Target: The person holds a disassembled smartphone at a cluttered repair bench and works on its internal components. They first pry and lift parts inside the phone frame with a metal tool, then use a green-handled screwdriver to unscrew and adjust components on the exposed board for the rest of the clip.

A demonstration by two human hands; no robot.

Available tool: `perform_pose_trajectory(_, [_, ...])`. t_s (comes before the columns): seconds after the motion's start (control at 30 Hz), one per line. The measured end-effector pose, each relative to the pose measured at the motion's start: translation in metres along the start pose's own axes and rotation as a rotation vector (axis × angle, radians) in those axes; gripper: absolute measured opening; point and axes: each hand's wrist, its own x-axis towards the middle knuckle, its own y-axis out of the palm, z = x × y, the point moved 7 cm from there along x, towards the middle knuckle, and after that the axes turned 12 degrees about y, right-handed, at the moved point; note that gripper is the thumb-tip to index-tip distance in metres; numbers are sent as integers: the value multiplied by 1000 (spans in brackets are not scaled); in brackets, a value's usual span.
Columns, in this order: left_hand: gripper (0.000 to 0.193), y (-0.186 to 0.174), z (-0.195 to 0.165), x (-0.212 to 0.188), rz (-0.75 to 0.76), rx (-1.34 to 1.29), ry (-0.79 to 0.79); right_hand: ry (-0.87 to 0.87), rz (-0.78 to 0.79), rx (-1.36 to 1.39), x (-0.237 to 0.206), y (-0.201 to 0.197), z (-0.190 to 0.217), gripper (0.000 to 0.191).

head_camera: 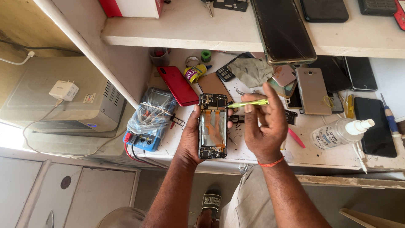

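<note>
My left hand [190, 141] holds an opened phone [212, 126] upright over the bench edge, its back removed so the boards and orange flex cables show. My right hand [264, 122] grips a yellow-green tool [244, 103], its tip pointing left toward the phone's upper right corner. An orange thread band circles my right wrist.
A red phone [178, 85], a blue multimeter wrapped in plastic [148, 118], a clear bottle with a white nozzle [340, 132], a grey cloth [251, 70] and several phones lie on the white bench [303, 152]. A large dark phone [282, 29] rests on the upper shelf. A grey box with a white charger [64, 90] sits left.
</note>
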Motion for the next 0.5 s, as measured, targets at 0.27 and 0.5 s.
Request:
perform_pose_trajectory(0.27, [70,-9,1,1,-54,-10,-24,-34,-83,-67,0,-6,5,52])
perform_pose_trajectory(0.5, [71,-11,0,-1,-74,-9,-23,-8,-37,-71,0,-1,4,53])
